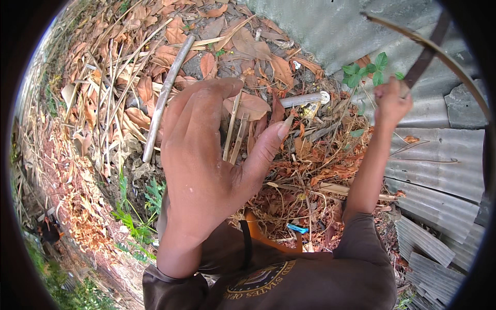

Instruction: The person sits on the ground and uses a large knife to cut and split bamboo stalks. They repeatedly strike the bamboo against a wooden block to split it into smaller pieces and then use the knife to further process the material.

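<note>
My left hand [199,150] is raised close to the camera, back up. Its fingers bend forward, the thumb stands apart, and nothing shows in its grasp. Farther right, my right hand [391,103] is closed round the grip of a machete [428,51], whose dark, flat blade slants up and away. The hand and blade are slightly blurred. A curved brown strip [434,49] crosses in front of the blade; whether it touches it I cannot tell. Beyond the left hand a grey stick [168,98] lies on dry leaves. A short pale cut stick [305,99] lies between the hands.
Corrugated metal sheets [434,155] line the right side, with a green leafy plant [369,70] beside them. Brown leaves and twigs cover the ground. A small blue wrapper [297,228] lies near my body. Green weeds [134,222] grow at the left; a dark bird [50,231] is farther left.
</note>
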`<action>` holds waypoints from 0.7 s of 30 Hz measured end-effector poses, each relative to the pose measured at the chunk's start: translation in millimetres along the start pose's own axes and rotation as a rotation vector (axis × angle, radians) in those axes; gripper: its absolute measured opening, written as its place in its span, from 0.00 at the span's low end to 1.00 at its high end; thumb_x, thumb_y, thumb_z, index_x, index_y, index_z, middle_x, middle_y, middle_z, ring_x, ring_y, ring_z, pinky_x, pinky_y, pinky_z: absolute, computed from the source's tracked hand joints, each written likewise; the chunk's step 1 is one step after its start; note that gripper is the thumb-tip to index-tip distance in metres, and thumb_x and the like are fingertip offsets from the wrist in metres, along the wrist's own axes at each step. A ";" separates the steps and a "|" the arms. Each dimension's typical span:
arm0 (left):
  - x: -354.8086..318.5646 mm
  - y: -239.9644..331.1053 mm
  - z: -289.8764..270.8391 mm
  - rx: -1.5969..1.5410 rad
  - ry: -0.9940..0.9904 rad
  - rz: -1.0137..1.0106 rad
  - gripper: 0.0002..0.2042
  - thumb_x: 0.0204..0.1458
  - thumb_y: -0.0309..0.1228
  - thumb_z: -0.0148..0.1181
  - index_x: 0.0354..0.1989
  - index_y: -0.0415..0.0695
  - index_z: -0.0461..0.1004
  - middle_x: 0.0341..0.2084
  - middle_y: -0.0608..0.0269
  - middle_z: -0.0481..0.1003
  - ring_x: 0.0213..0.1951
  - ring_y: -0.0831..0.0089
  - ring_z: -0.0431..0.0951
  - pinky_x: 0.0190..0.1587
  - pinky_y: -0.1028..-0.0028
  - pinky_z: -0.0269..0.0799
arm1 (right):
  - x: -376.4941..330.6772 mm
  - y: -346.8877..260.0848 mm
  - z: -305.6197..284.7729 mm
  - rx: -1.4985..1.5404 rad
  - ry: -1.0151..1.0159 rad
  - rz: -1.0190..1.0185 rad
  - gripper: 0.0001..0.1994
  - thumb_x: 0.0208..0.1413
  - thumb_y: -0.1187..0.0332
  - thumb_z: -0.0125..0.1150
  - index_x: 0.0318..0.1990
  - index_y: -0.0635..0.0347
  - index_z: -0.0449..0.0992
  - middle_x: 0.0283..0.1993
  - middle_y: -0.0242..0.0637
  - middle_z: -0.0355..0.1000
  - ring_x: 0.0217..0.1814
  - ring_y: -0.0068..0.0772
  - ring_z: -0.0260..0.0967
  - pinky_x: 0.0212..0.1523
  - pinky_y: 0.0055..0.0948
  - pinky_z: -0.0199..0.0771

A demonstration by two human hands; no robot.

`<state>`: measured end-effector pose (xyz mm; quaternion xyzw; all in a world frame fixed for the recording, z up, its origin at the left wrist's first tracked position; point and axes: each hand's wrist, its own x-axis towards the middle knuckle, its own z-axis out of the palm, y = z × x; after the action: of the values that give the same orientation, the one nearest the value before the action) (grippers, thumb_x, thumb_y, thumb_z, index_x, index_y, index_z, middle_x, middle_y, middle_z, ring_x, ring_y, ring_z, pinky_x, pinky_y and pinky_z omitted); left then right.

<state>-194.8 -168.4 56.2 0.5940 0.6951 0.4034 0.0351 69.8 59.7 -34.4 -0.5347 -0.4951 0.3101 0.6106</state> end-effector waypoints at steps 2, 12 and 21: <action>7.8 10.9 12.7 -0.035 -0.012 0.096 0.21 0.43 0.35 0.70 0.43 0.38 0.72 0.40 0.50 0.74 0.46 0.54 0.74 0.50 0.63 0.68 | -26.3 217.5 -32.0 -0.632 -0.063 0.128 0.11 0.47 0.66 0.60 0.31 0.68 0.75 0.24 0.46 0.74 0.27 0.43 0.72 0.37 0.35 0.72; 1.8 1.9 17.7 0.028 0.025 0.119 0.21 0.44 0.34 0.69 0.43 0.36 0.71 0.39 0.49 0.74 0.46 0.49 0.73 0.48 0.58 0.67 | 33.0 105.7 -37.5 -0.465 -0.133 -0.033 0.11 0.46 0.66 0.61 0.24 0.66 0.74 0.18 0.38 0.70 0.20 0.28 0.68 0.25 0.31 0.67; -14.8 17.3 -0.3 0.182 -0.557 -0.002 0.27 0.44 0.39 0.67 0.50 0.36 0.67 0.43 0.51 0.72 0.49 0.54 0.70 0.50 0.59 0.65 | 3.1 -20.4 24.9 0.159 0.041 -0.144 0.10 0.52 0.79 0.55 0.21 0.60 0.64 0.14 0.31 0.61 0.12 0.24 0.58 0.17 0.23 0.62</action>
<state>-176.8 -181.7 60.4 0.6819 0.6927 0.1606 0.1714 44.4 66.3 -15.5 -0.4540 -0.4933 0.2929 0.6817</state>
